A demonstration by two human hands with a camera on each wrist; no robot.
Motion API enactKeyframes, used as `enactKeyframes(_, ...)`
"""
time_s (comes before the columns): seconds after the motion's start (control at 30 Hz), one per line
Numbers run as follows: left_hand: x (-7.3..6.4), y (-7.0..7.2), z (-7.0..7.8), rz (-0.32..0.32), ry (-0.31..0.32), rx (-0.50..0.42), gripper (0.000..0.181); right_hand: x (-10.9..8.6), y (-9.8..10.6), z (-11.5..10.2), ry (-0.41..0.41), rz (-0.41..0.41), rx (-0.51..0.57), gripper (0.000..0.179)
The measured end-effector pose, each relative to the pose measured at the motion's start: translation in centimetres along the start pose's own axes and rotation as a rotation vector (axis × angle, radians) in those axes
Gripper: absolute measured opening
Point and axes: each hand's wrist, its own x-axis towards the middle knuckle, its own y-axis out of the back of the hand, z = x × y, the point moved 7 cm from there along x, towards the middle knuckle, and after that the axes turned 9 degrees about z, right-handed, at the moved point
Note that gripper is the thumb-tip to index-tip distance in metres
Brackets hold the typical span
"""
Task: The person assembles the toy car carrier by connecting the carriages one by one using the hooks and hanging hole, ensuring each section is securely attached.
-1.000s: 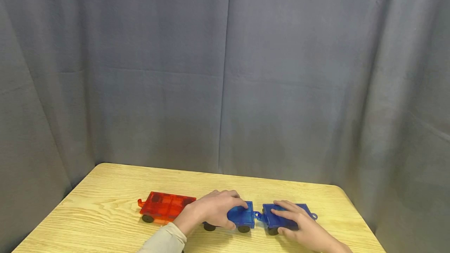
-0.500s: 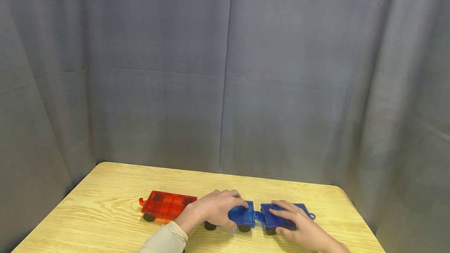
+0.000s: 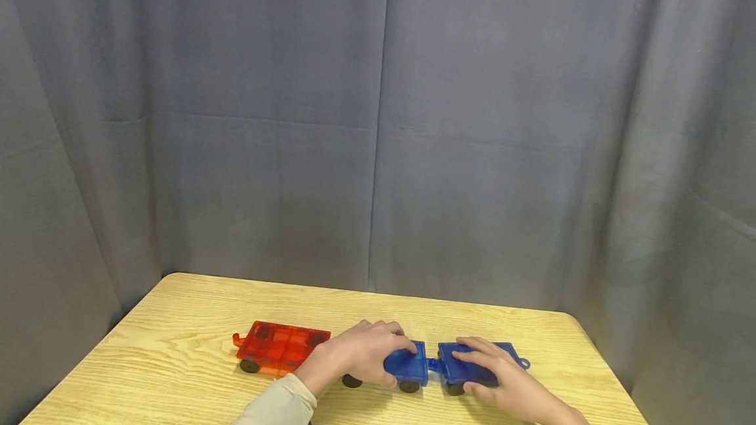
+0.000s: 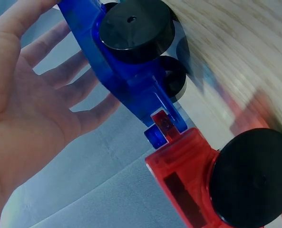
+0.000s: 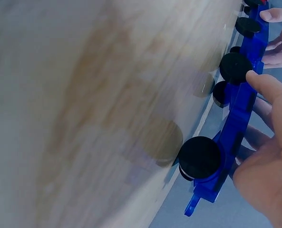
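Three small wheeled toy train cars stand in a row on the table. The see-through red car (image 3: 282, 347) is at the left. My left hand (image 3: 367, 351) lies across the middle blue car (image 3: 406, 366), thumb at its near side and fingers over its top. The right blue car (image 3: 472, 372) is held by my right hand (image 3: 502, 376), its thumb against the near side in the right wrist view. Between the two blue cars their couplings (image 3: 435, 365) meet; whether they are hooked I cannot tell. In the left wrist view a red coupling tab (image 4: 165, 124) sits in the blue car's coupling.
The wooden table (image 3: 147, 346) has rounded far corners. Grey curtains (image 3: 266, 149) hang behind it and along both sides. A black wheel (image 4: 252, 178) of the red car touches the table side in the left wrist view.
The right blue car has shifted slightly left with my right hand, narrowing the gap to the middle car. My left hand and the red car stay nearly still.
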Motion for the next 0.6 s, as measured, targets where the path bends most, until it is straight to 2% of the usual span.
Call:
enactKeyframes(0.17,0.1,-0.2,0.3,-0.006,-0.007,0.012,0.057,-0.5,0.4,-0.2,0.008,0.012,0.009,0.053)
enactKeyframes(0.33,0.0,-0.1,0.2,-0.016,0.001,0.005,0.057,-0.6,0.8,-0.5,0.059,0.040,0.005,0.049)
enactKeyframes(0.47,-0.5,-0.2,-0.2,-0.020,0.046,-0.032,0.059,0.0,1.1,-0.5,0.056,0.044,0.025,0.049)
enactKeyframes(0.6,-1.6,0.0,-0.9,0.037,0.096,-0.066,0.061,1.3,2.7,-0.5,0.013,0.081,0.095,0.046)
